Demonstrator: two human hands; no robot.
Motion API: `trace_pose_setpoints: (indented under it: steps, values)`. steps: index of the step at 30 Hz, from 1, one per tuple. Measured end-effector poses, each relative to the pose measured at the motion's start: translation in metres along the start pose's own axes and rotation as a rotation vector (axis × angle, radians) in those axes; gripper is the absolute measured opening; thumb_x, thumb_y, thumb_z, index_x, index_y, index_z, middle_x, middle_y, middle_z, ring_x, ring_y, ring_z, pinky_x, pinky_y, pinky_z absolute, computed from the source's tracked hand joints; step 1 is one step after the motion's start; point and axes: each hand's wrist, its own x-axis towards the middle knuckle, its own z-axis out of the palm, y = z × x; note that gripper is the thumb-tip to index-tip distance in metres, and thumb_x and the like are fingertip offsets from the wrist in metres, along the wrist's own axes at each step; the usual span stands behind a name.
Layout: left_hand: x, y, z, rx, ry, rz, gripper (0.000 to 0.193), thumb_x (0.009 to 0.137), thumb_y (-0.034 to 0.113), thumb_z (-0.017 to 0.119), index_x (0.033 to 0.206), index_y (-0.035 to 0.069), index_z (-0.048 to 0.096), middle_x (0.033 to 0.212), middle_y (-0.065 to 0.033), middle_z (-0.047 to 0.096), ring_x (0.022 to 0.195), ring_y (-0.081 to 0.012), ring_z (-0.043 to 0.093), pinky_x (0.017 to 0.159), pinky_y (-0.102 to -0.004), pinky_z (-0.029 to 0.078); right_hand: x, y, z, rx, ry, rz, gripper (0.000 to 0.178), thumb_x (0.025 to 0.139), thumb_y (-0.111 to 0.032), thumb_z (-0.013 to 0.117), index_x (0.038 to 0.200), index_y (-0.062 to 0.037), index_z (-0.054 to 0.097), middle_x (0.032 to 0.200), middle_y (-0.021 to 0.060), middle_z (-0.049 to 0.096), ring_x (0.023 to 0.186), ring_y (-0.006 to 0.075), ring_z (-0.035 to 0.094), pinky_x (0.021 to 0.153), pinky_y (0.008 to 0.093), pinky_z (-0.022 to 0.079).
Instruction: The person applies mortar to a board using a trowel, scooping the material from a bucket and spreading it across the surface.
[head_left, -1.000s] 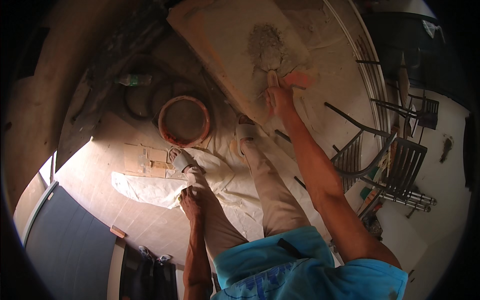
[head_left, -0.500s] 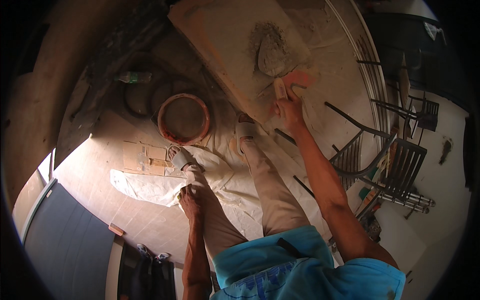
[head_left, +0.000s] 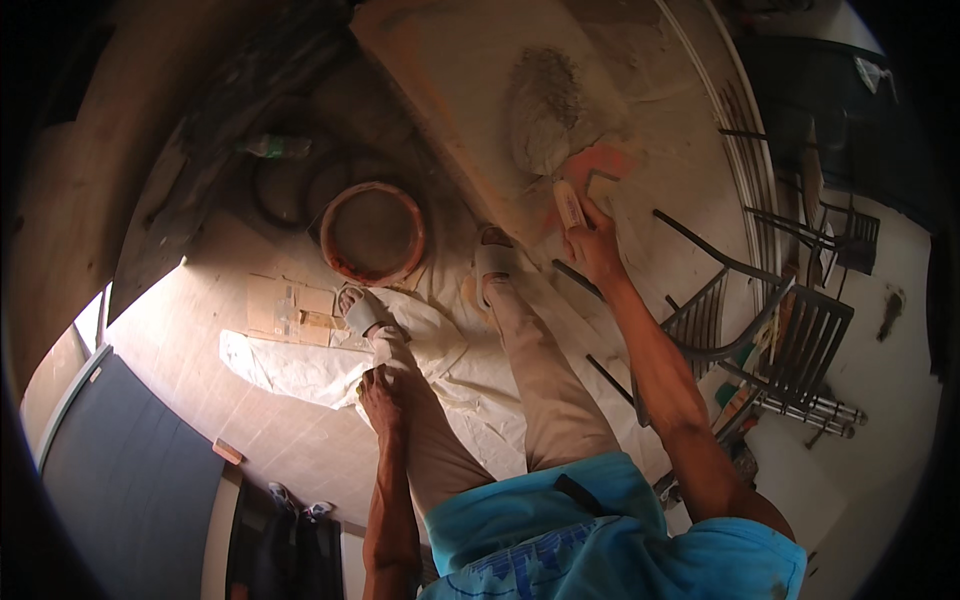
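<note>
Right hand [head_left: 597,243]: grasping trowel [head_left: 568,203] (pale-handled) | Grey mortar [head_left: 545,95]: on board [head_left: 450,90], near right edge | Left hand [head_left: 381,398]: at leg [head_left: 440,440], grip cannot be told

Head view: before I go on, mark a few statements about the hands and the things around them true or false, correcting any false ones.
1. The right hand holds a pale-handled tool. True.
2. The left hand grips the rim of the round container. False: it is at the left trouser leg, apart from the container.
3. Grey material lies on the board. True.
4. The flattened cardboard lies to the right of both feet. False: it lies to the left of the left foot.
5. A dark slatted chair is on the right side of the view. True.
</note>
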Motion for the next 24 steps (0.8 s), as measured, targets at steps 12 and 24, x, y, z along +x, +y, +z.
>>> trace_pose_setpoints:
  steps: [12, 24]
  values:
    - [-0.008, -0.013, 0.012, -0.031, -0.062, -0.034, 0.055, 0.080, 0.000, 0.062, 0.133, 0.007, 0.053, 0.127, -0.0164, 0.054, 0.121, -0.0376, 0.050, 0.104, -0.0481, 0.039, -0.028, 0.043, 0.027, -0.208, -0.237, 0.174, 0.069, 0.075, 0.005, 0.052, 0.143, -0.0044, 0.055, 0.093, 0.0038, 0.061, 0.059, 0.0072, 0.049, 0.046, 0.0245, 0.038]
    - [-0.023, -0.012, 0.005, -0.142, 0.010, -0.055, 0.038, 0.094, 0.026, 0.066, 0.128, 0.009, 0.059, 0.126, -0.0171, 0.057, 0.115, -0.0392, 0.054, 0.096, -0.0487, 0.043, 0.012, 0.140, 0.102, -0.461, -0.466, 0.114, 0.074, 0.070, -0.002, 0.059, 0.144, -0.0030, 0.053, 0.129, 0.0143, 0.065, 0.108, 0.0179, 0.063, 0.086, 0.0288, 0.053]
